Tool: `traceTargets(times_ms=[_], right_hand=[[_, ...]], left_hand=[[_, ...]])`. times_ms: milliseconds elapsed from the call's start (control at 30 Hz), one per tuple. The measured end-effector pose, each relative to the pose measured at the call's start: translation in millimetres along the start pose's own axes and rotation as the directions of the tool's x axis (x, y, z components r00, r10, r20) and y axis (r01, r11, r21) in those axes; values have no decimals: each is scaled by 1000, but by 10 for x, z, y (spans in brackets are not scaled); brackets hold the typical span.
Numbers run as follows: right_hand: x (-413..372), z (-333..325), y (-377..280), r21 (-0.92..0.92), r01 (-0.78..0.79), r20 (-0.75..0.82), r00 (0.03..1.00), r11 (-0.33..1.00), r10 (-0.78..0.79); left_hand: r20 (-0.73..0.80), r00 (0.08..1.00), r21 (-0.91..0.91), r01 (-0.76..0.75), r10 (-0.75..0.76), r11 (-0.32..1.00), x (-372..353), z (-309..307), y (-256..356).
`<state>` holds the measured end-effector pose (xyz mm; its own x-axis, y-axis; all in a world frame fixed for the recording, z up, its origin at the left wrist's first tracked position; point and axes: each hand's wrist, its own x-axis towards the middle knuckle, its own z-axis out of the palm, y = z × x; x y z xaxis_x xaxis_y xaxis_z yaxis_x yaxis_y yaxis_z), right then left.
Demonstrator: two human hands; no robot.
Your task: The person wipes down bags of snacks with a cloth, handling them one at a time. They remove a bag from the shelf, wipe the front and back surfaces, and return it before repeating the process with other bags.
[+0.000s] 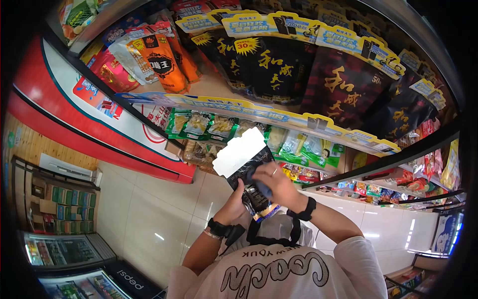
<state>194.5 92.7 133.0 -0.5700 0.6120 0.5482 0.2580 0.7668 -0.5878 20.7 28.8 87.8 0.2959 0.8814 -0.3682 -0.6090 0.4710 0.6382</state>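
My left hand is closed on the left edge of a black snack pouch, with the thumb on its face. A blank white card stands out from the pouch's top end. My right hand lies over the pouch, its fingers curled round a dark bluish cloth pressed against the pouch's face. The fingertips are partly hidden. Behind the hands, the shelf bears several black pouches with gold lettering and a dark red pouch.
Orange pouches stand at the shelf's left. Green snack packs fill the lower shelf behind a printed shelf strip. A red and white cabinet is on the left, above pale floor tiles. Drinks coolers stand at lower left.
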Motion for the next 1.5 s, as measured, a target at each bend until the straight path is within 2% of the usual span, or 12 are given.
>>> traceTargets(times_ms=[100,233,267,367,433,567,600,833,967,1133,1367,1500], right_hand=[[114,10,41,-86,-182,-221,962,980,160],[-57,124,-184,68,-47,-15,999,997,49],[-93,115,-199,28,8,105,994,1000,-11],[-27,-2,-115,-40,-16,31,999,999,17],[60,-17,-58,-134,-101,-176,981,986,77],[-10,79,-249,-60,25,23,999,998,-24],[-36,66,-312,-147,60,99,994,987,-46],[48,-122,-247,-199,-90,-45,996,976,83],[-136,41,-306,-189,94,122,990,977,-71],[-6,-155,-199,-275,-14,3,1000,961,15],[-225,-13,-320,-287,169,180,976,943,-120],[-210,-145,-284,-331,140,180,980,933,-83]], left_hand=[[28,1000,39,0,-1,999,-31,43,40],[12,1000,-38,-10,10,999,-43,62,56],[22,1000,58,-5,3,998,-50,76,64],[6,999,26,-38,38,999,-35,113,41],[67,998,-33,-18,21,999,-67,216,151],[83,996,-67,-13,19,998,-18,170,113],[99,995,-71,-19,26,997,-18,170,103],[49,999,17,-11,10,1000,8,316,133],[55,998,58,-42,38,997,13,261,114],[3,1000,16,19,-19,1000,46,294,32],[125,991,-6,41,-39,999,24,292,177],[79,997,-28,27,-24,999,23,253,118]])
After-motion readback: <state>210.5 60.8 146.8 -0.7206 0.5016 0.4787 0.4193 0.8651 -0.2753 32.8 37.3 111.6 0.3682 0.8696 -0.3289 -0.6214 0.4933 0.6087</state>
